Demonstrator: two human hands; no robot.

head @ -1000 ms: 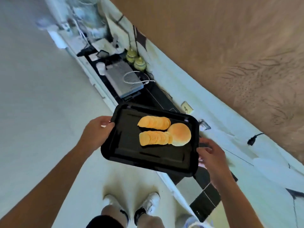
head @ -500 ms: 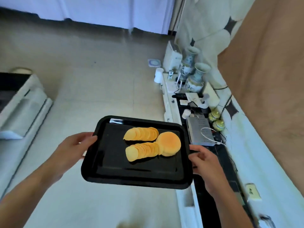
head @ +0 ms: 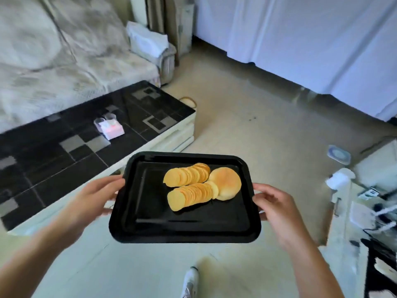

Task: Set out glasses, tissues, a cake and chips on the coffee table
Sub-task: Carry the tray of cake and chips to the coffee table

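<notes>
A black tray (head: 148, 222) is carried in mid-air over the floor. On it lie two rows of overlapping chips (head: 189, 186) and a round golden cake (head: 227, 184) at their right. My left hand (head: 94, 196) grips the tray's left rim and my right hand (head: 275, 203) grips its right rim. The black tiled coffee table (head: 64, 151) stands ahead on the left. On it sit a pink-and-white tissue pack (head: 112, 130) and, right behind it, two clear glasses (head: 105, 120).
A pale sofa (head: 64, 57) runs behind the coffee table. White curtains (head: 300, 39) hang at the back right. A low cabinet with cables and small objects (head: 365, 203) lies on the right. My shoe (head: 190, 282) shows at the bottom on the tiled floor.
I have turned left, away from the cabinet and wall, with the tray held in both hands. The sofa and coffee table have come into view; the cabinet has slid to the right edge.
</notes>
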